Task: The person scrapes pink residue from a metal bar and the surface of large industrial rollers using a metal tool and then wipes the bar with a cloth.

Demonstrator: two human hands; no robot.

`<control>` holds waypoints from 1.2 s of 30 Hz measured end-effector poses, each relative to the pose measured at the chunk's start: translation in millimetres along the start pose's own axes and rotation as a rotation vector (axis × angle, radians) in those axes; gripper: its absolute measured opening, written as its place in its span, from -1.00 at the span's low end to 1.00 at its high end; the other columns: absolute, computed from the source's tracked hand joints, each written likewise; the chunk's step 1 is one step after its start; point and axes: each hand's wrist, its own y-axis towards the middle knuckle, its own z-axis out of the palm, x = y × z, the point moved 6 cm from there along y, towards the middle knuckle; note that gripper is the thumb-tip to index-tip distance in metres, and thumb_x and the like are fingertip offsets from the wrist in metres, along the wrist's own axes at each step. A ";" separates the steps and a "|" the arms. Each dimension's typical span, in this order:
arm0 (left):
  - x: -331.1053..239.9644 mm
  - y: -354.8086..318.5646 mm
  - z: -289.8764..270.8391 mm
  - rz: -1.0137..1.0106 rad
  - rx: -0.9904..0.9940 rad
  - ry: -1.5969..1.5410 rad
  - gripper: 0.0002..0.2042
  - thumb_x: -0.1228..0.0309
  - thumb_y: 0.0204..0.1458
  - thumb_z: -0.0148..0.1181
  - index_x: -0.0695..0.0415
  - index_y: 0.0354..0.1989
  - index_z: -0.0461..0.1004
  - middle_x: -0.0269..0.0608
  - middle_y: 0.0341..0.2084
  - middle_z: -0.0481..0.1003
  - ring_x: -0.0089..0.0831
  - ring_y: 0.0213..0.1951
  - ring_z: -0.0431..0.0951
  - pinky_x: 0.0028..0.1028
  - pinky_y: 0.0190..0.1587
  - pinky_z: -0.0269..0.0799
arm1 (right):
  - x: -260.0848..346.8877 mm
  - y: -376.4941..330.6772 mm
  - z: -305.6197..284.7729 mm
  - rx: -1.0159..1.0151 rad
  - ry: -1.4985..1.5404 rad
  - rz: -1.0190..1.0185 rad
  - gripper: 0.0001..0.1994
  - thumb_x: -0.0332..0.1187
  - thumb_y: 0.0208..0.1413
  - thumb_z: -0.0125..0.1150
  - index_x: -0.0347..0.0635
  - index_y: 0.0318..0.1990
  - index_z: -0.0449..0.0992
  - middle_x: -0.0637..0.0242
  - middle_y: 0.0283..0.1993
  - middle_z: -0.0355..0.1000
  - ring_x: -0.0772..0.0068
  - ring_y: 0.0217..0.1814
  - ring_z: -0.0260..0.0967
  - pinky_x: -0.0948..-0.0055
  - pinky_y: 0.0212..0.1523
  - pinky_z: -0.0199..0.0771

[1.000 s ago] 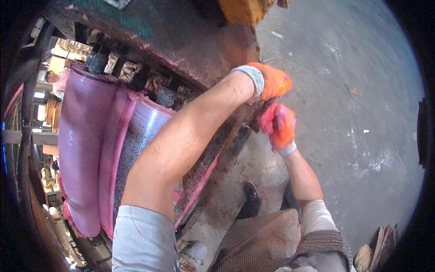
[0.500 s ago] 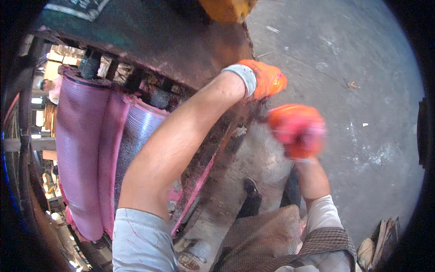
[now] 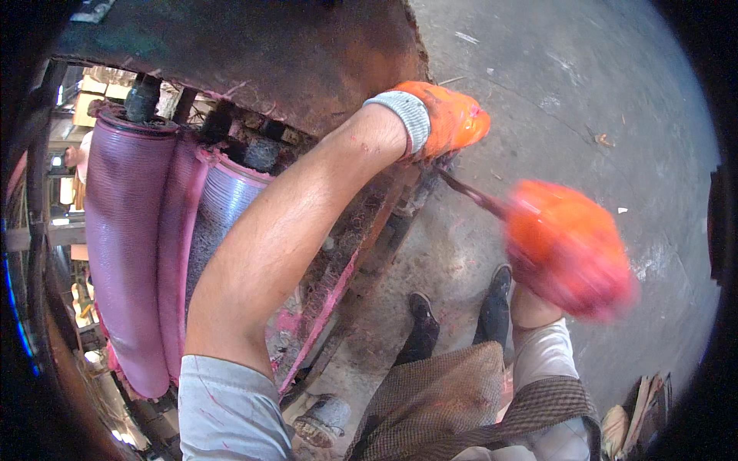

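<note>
My left hand (image 3: 452, 119), in an orange glove with a grey cuff, rests by the corner of the dark machine housing (image 3: 307, 58). Its fingers are curled, and whatever they grip is hidden. My right hand (image 3: 569, 250), also gloved in orange and smeared with pink, is closed and blurred by motion over the floor. From it a dark narrow bar (image 3: 477, 194) points up and left toward the machine corner below my left hand. Left of my left forearm stand machine rollers: one coated in pink-purple material (image 3: 127, 246), another shiny and ridged (image 3: 227, 196).
A pink-stained rail (image 3: 327, 307) runs along the machine's near side. A small whitish container (image 3: 323, 419) stands on the floor beside it. My shoes (image 3: 421, 306) are on the grey concrete floor (image 3: 553, 100). Flat scraps (image 3: 634, 419) lie at lower right.
My right hand has swung right and toward me, and more of the dark bar shows. My left hand stays at the machine corner. The yellow object at the top has left the view.
</note>
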 end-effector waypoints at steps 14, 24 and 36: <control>3.7 10.6 9.9 0.088 -0.066 0.077 -0.79 0.32 0.20 0.03 0.07 -0.05 0.44 -0.03 -0.11 0.55 0.07 -0.05 0.58 -0.10 -0.04 0.52 | -60.1 -8.9 48.5 0.338 0.039 -0.026 -0.71 -0.09 0.25 0.10 -0.11 -0.26 0.59 0.21 -0.25 0.55 -0.04 -0.14 0.50 0.09 -0.04 0.50; -4.3 -1.4 -10.7 0.062 -0.213 0.034 -0.75 0.26 0.23 0.00 0.03 0.00 0.44 -0.08 -0.07 0.52 0.05 -0.05 0.57 -0.12 -0.04 0.51 | -55.5 -9.1 99.3 0.967 0.078 0.017 -0.52 0.13 0.14 0.13 -0.02 0.02 0.47 0.25 0.00 0.47 0.08 0.08 0.39 0.03 0.15 0.33; -8.7 6.8 -7.6 0.130 -0.231 0.045 -0.73 0.36 0.09 0.16 0.08 -0.02 0.44 0.02 -0.15 0.53 0.08 -0.11 0.57 -0.09 -0.12 0.54 | -35.0 17.8 90.1 0.344 0.253 -0.138 -0.79 -0.21 0.13 0.20 0.03 -0.51 0.40 0.31 -0.55 0.39 0.11 -0.51 0.40 0.21 -0.49 0.41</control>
